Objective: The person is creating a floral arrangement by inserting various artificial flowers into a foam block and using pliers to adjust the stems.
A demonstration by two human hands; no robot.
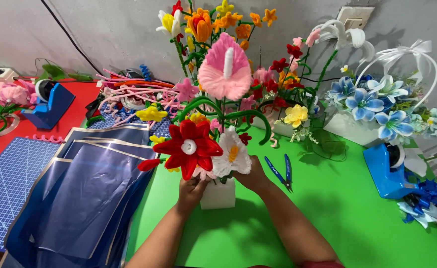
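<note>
My left hand [191, 188] and my right hand [250, 176] both reach into the base of a bunch of pipe-cleaner flowers that stands in a small white block [218, 194] on the green table [337, 213]; the left hand's fingers curl up under the red flower [188, 146], closed around the stems there, while the right hand cups the stems behind the white daisy [233, 156], though I cannot tell how tightly it grips because the petals hide the fingertips. Above the white block rises a big pink anthurium bloom [224, 69] on a green stem, with orange and yellow flowers higher up against the grey wall. Just right of the block lie blue-handled cutters [280, 171] flat on the table. Further right of the block stands a white basket of blue lilies [372, 106] with a ribbon handle, and below that a blue tape dispenser [389, 173]. Left of the block, sheets of dark blue wrapping film [89, 193] spread over the table edge and partly over a blue cutting mat [7, 181]. Behind the film, further left of the block, a heap of loose pink pipe cleaners [134, 92] lies on the red surface, with a second blue tape dispenser [50, 104] beyond it
</note>
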